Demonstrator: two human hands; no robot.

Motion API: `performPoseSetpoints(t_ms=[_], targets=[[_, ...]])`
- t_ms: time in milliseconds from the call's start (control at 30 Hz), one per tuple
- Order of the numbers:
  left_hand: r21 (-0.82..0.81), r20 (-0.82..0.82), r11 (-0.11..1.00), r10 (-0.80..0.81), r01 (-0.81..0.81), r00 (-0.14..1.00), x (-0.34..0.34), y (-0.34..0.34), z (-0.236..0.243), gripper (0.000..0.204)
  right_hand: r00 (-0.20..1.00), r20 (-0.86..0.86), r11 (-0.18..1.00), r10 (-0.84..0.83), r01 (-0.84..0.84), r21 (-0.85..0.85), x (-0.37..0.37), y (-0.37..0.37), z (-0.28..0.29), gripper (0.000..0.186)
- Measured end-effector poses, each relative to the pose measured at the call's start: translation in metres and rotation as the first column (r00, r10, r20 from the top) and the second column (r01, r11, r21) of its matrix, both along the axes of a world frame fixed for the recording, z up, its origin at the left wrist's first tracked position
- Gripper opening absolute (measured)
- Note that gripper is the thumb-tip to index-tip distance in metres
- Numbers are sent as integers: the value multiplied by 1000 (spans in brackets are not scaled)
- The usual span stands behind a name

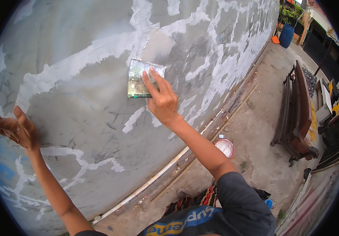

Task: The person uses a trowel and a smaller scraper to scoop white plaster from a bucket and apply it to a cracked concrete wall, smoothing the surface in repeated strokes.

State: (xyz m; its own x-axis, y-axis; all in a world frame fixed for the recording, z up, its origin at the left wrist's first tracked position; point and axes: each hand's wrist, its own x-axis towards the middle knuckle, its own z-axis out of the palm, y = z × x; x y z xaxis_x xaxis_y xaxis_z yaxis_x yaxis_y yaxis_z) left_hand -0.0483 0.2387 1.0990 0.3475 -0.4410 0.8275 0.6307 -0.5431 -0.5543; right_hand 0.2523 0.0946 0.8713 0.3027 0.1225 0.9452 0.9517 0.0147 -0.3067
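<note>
My right hand (163,98) grips a flat rectangular putty scraper (141,76), its fingers pressed on the face of the blade. The scraper's upper edge lies against a grey wall (98,94), just below a fresh, damp-looking patch of filler (157,44). White filler streaks (94,50) run across the wall in branching lines over its cracks. Off to the left, my left hand (14,128) is raised near the wall with its fingers spread and nothing in it. Whether it touches the wall I cannot tell.
On the concrete ground below stands a round red-rimmed tub of white paste (225,148). A pale pipe (153,177) follows the wall's foot. A dark wooden bench (295,118) is at the right, and a blue barrel (286,36) stands farther back.
</note>
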Motion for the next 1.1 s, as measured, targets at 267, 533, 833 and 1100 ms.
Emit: performPoseSetpoints(t_ms=[267,533,833,1100], targets=[[-21,15,999,33,-33,999,-6,4,-2,44,939,-34,934,342,-343,-101,53,-68,50,56],[-27,54,1000,-8,9,998,-2,5,-7,43,942,328,994,75,-43,-102,92,-40,115,67],[-355,68,854,429,-380,901,-66,65,-28,46,954,242,924,174,-74,-374,39,-55,-22,69],[20,25,995,94,-95,995,-12,8,4,47,935,-329,983,128,-165,-85,80,-69,27,21]])
